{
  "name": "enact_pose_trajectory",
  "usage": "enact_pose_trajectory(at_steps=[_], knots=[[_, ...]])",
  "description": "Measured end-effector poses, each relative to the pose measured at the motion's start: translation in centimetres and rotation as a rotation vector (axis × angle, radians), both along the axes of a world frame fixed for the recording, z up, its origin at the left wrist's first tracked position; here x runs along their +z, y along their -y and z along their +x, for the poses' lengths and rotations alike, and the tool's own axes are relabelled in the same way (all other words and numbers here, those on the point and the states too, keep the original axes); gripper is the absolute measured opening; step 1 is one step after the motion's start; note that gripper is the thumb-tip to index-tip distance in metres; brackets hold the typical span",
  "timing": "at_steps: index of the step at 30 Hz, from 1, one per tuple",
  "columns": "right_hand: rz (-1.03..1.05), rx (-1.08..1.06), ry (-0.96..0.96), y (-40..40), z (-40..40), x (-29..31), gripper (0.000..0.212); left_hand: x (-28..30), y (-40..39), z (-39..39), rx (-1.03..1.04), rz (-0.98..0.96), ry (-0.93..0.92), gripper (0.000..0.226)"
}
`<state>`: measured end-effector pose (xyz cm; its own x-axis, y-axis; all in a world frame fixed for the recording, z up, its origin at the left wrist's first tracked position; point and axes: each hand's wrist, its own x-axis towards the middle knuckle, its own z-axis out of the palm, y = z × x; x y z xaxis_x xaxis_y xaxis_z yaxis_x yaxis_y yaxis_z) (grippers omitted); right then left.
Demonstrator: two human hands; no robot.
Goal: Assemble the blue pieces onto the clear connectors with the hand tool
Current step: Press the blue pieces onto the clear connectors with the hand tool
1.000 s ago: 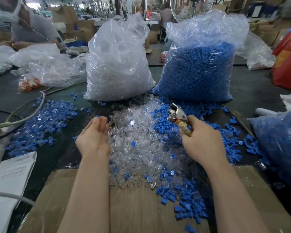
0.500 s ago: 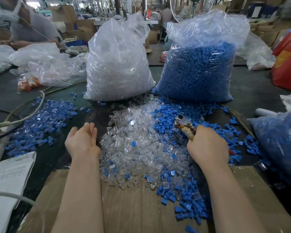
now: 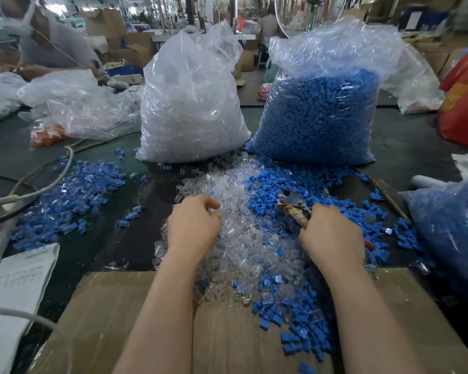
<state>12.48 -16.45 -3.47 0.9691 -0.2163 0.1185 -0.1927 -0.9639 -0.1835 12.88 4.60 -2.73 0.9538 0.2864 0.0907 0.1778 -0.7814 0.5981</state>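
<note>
Left hand [image 3: 193,229] curls its fingers into the clear connectors [image 3: 243,238] mid-table; whether it grips one, cannot tell. Right hand [image 3: 333,236] grips the hand tool [image 3: 292,202] over the blue pieces [image 3: 270,193]. Handwriting on the near-left paper [image 3: 14,282] is unreadable.

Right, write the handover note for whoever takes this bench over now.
Left hand: fingers curled into the loose clear connectors, apparently picking one; what it holds is hidden.
Right hand: grips the hand tool, head over the blue pieces.
Supply: bag of clear connectors, bag of blue pieces behind the piles.
Done: assembled pile at left.
Left: both loose piles, both bags.
</note>
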Motion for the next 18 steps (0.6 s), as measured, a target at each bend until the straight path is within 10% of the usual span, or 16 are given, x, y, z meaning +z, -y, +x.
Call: enact_pose_trajectory(at_steps=[18], knots=[[0.013,0.059,-0.014,-0.1,0.15,-0.04,0.014,-0.07,-0.26,0.08,0.037,-0.023,-0.001,0.013]])
